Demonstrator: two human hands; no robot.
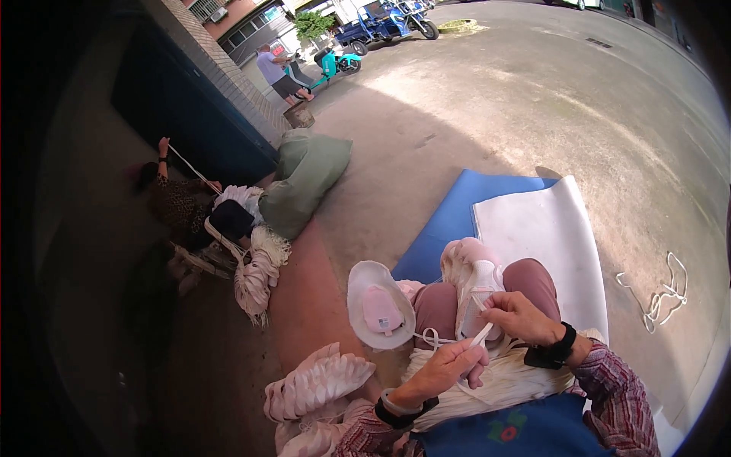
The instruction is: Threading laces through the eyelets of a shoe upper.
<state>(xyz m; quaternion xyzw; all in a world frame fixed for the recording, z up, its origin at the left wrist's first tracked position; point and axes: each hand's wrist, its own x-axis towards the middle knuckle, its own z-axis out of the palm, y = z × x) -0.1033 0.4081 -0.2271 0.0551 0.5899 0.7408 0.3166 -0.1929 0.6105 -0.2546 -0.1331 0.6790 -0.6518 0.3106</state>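
My left hand (448,369) and my right hand (519,316) meet over my lap, both pinching a thin white cord (480,335). The cord loops out to the left near my knee. A thick bundle of white cords (502,381) lies across my lap under the hands. A white fabric piece (476,293) stands up between my knees, just above the right hand. Each wrist wears a black band.
A white sun hat (377,305) lies upside down left of my knee. A blue mat (449,221) with a white sheet (541,236) lies ahead. More white cord bundles (316,385) sit lower left. Another person (179,202) works with cord by the wall, beside a green sack (304,179).
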